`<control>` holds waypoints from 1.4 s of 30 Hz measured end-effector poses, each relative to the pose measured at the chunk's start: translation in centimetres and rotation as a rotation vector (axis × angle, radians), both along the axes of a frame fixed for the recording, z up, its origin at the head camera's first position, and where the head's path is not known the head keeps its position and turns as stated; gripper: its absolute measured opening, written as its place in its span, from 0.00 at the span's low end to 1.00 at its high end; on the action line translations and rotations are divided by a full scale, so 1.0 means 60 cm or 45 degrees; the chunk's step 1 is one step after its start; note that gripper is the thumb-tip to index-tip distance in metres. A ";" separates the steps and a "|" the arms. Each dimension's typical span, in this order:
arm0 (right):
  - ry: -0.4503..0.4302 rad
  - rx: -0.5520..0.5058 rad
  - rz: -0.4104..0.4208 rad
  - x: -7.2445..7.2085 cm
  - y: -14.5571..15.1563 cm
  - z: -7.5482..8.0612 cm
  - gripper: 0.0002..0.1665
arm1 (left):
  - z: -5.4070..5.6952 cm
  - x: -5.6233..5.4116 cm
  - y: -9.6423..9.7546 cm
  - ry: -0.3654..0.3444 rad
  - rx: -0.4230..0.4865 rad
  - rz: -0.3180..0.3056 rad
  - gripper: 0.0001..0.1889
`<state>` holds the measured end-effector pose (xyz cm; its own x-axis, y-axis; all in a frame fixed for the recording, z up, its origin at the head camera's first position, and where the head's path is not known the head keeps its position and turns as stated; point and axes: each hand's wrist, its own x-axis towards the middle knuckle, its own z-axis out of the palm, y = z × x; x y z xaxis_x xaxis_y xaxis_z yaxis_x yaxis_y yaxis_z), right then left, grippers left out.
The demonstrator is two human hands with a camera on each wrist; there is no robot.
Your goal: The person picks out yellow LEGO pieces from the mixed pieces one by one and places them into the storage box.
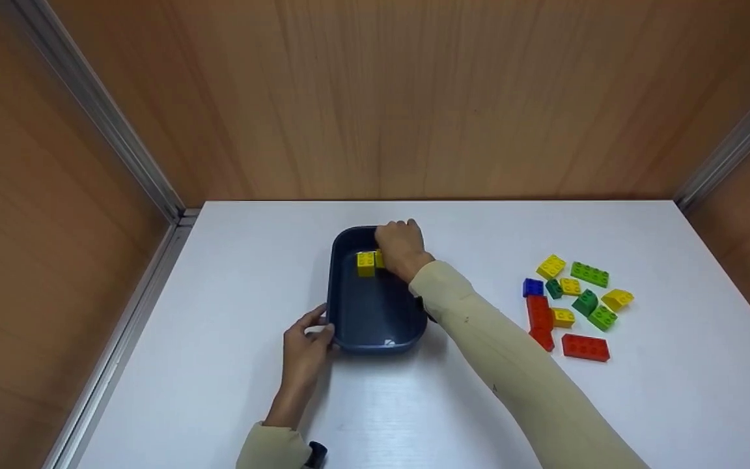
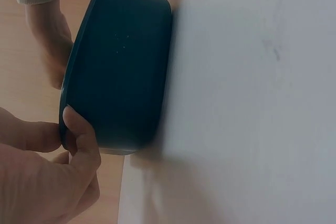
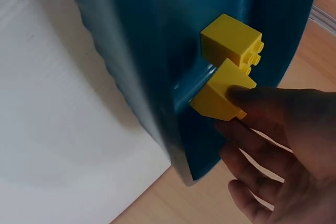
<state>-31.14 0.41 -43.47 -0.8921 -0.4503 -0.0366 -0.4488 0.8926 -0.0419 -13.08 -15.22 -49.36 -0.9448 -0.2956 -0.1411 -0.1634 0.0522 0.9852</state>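
A dark blue plastic tub [image 1: 375, 319] stands on the white table, its long side running away from me. My left hand [image 1: 306, 352] grips the tub's near left rim; in the left wrist view, thumb and fingers pinch that edge. Over the tub's far right part, my right hand [image 1: 402, 247] reaches inside. There it pinches a yellow toy brick with a sloped side [image 3: 223, 90] between thumb and fingers. Beside that piece, a second yellow brick [image 1: 366, 264] sits in the tub, its studs showing. From above, my right hand hides most of the held brick.
To the right lie several loose toy bricks: a long red brick [image 1: 585, 348], a light green brick [image 1: 590, 274], a blue brick [image 1: 533, 288], and yellow and dark green ones. Wooden panels [image 1: 375, 98] rise behind the table and at both sides.
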 end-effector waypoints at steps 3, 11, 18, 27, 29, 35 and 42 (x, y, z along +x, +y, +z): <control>-0.011 0.025 -0.001 0.001 -0.003 -0.003 0.17 | -0.001 0.002 0.001 0.003 0.016 -0.012 0.24; 0.002 0.055 -0.019 0.001 -0.002 -0.017 0.18 | -0.003 0.002 0.006 -0.007 0.019 -0.022 0.23; -0.023 0.056 -0.057 -0.001 0.004 -0.020 0.20 | -0.002 0.002 0.007 0.025 0.027 -0.041 0.24; -0.123 0.079 -0.100 0.000 0.001 -0.017 0.26 | -0.003 0.002 0.005 0.006 0.007 -0.031 0.24; -0.132 0.080 -0.098 0.003 0.000 -0.017 0.26 | -0.004 0.001 0.005 -0.004 -0.003 -0.026 0.24; -0.141 0.087 -0.090 0.007 0.002 -0.015 0.24 | -0.004 0.002 0.001 -0.002 0.010 -0.036 0.24; -0.083 0.076 -0.076 0.006 0.012 -0.002 0.19 | -0.003 0.001 -0.007 0.015 0.025 -0.045 0.24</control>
